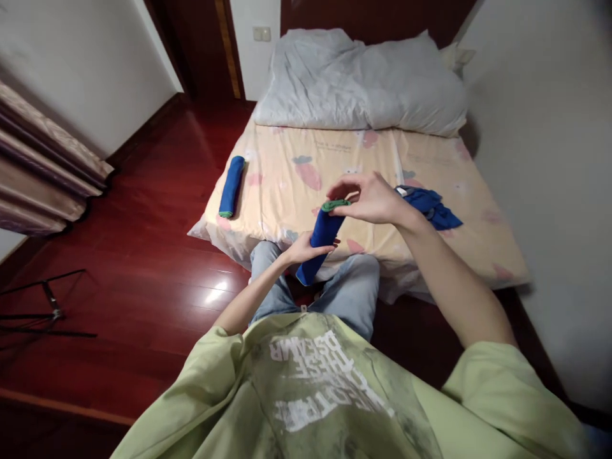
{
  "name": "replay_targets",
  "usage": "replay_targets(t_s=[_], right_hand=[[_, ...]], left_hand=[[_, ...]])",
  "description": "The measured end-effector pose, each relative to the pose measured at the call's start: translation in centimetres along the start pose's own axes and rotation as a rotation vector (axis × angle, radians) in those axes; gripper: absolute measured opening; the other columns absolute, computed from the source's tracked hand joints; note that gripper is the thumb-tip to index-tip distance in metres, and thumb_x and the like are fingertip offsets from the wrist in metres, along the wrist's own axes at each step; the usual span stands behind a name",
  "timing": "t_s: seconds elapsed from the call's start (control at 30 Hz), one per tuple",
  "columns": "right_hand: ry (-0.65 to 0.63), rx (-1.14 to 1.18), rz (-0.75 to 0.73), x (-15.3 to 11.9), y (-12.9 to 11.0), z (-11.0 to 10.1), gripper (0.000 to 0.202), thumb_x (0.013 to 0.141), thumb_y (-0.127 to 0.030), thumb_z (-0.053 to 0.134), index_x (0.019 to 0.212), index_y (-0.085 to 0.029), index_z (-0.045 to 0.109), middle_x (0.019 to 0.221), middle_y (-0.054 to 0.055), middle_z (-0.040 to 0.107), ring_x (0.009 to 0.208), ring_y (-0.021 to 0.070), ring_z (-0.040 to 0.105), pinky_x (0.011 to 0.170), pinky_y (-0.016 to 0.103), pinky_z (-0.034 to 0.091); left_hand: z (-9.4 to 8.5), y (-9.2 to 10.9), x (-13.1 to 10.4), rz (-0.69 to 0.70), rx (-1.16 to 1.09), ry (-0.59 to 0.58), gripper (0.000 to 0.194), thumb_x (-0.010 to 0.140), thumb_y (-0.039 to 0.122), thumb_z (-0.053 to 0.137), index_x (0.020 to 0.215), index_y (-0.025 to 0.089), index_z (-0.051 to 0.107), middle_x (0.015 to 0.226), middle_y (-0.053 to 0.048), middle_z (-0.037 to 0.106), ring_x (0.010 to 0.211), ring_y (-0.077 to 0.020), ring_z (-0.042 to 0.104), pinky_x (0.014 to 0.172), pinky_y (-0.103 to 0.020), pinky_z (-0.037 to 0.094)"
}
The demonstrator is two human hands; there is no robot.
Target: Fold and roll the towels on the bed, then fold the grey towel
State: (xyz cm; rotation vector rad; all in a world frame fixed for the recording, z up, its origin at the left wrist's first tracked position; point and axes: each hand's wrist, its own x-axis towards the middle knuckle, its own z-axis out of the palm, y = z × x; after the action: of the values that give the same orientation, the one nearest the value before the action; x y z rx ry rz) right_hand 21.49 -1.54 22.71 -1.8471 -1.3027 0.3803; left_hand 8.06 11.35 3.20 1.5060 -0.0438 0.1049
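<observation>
A blue cloth roll with green edging [321, 239] is held tilted above my lap, near the front edge of the bed. My left hand [310, 248] wraps round its middle from the left. At the roll's upper end, my right hand [366, 197] grips the green rim between thumb and fingers. Another blue roll with green edging [232, 187] lies on the left side of the bed. On the right side, behind my right wrist, rests a crumpled blue cloth [437, 210], partly hidden by that wrist.
The bed has a peach sheet with a strawberry print [277, 172] and a grey-white quilt [354, 86] bunched at its far end. Black metal stand legs [55, 309] are on the red floor [157, 255] at left, below a curtain [43, 166]. A wall borders the right.
</observation>
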Motion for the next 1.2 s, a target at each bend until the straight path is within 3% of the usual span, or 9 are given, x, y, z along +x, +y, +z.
replay_targets(t_s=[0.13,0.23,0.37,0.53,0.67,0.8,1.0,1.2], right_hand=[[0.07,0.037,0.02,0.4,-0.1,-1.4,0.042,0.064,-0.038,0.103,0.091,-0.019,0.078,0.092,0.008,0.079,0.098,0.0299,0.079,0.085,0.04,0.067],[0.105,0.069,0.029,0.6,0.5,-2.6,0.04,0.063,-0.035,0.104,0.091,-0.023,0.078,0.097,0.006,0.081,0.099,0.0283,0.078,0.088,0.041,0.068],[0.161,0.092,0.012,0.9,2.1,-3.3,0.039,0.065,-0.038,0.103,0.093,-0.025,0.079,0.101,0.005,0.082,0.098,0.0265,0.078,0.09,0.041,0.069],[0.218,0.165,0.031,1.6,3.1,-2.7,0.041,0.061,-0.039,0.106,0.088,-0.026,0.078,0.095,0.003,0.081,0.095,0.0269,0.078,0.095,0.043,0.069],[0.219,0.217,0.047,2.1,1.8,-2.4,0.043,0.06,-0.033,0.108,0.088,-0.025,0.077,0.091,0.002,0.079,0.102,0.0288,0.078,0.099,0.046,0.069],[0.228,0.233,0.053,2.5,0.2,-2.6,0.047,0.055,-0.027,0.11,0.086,-0.023,0.075,0.09,0.003,0.077,0.107,0.0312,0.077,0.102,0.048,0.068],[0.201,0.163,0.044,2.4,-1.0,-3.2,0.043,0.057,-0.027,0.108,0.084,-0.027,0.076,0.096,0.002,0.08,0.106,0.0314,0.078,0.104,0.053,0.066],[0.119,0.158,0.036,1.5,-2.4,-4.1,0.042,0.058,-0.027,0.107,0.085,-0.029,0.074,0.098,0.001,0.081,0.105,0.0308,0.078,0.104,0.055,0.065]], left_hand=[[1.5,-4.4,-1.6,-0.1,0.082,0.135,0.059,0.078,0.064,0.09,0.1,0.012,0.073,0.099,-0.012,0.079,0.092,-0.0268,0.075,0.088,-0.039,0.064],[2.4,-7.8,-2.6,-0.109,0.097,0.223,0.058,0.078,0.062,0.091,0.101,0.012,0.071,0.098,-0.011,0.077,0.091,-0.027,0.073,0.089,-0.043,0.064],[3.5,-10.2,-3.9,-0.146,0.077,0.271,0.054,0.08,0.056,0.091,0.104,0.013,0.07,0.1,-0.012,0.075,0.092,-0.028,0.071,0.09,-0.047,0.063],[3.8,-8.4,-4.4,-0.048,0.249,0.482,0.044,0.081,0.038,0.09,0.11,0.016,0.067,0.108,-0.01,0.072,0.103,-0.0284,0.069,0.102,-0.048,0.059],[3.2,-5.9,-3.7,-0.08,0.316,0.632,0.036,0.078,0.028,0.088,0.101,0.02,0.061,0.093,-0.004,0.069,0.089,-0.0242,0.067,0.091,-0.041,0.06],[3.1,-5.4,-2.9,-0.097,0.345,0.721,0.036,0.072,0.023,0.085,0.097,0.021,0.059,0.086,0.0,0.067,0.084,-0.0219,0.067,0.086,-0.037,0.058],[2.8,-6.5,-2.0,-0.055,0.344,0.663,0.028,0.069,0.02,0.08,0.091,0.018,0.064,0.088,-0.003,0.07,0.087,-0.024,0.068,0.09,-0.038,0.058],[1.8,-7.5,-1.6,-0.089,0.148,0.475,0.03,0.069,0.018,0.076,0.098,0.015,0.07,0.1,-0.009,0.078,0.096,-0.0257,0.074,0.095,-0.04,0.06]])
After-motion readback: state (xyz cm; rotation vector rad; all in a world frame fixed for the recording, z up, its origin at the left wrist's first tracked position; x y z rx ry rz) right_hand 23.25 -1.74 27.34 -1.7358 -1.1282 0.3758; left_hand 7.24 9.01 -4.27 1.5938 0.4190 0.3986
